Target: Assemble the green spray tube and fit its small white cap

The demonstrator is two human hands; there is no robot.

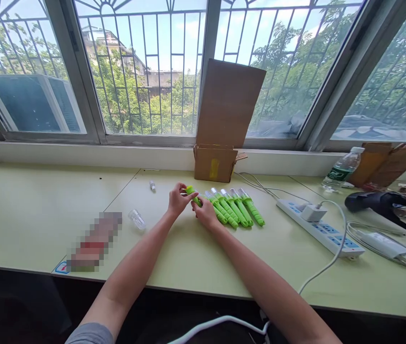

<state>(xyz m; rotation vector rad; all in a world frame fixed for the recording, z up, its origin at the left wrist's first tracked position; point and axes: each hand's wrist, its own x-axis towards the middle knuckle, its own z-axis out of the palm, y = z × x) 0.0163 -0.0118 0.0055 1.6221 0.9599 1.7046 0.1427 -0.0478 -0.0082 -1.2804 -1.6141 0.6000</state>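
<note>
One pale worktop [27, 210] runs under the window. At its back edge stands an open cardboard box [215, 162], and to the right lies a white power strip [326, 231]. A row of green tubes [236, 210] lies side by side in the middle. Just left of the row, the left hand [177, 200] and the right hand [206, 215] both grasp one green tube [190, 191], raised a little above the worktop. A clear cap [137, 220] lies further left.
</note>
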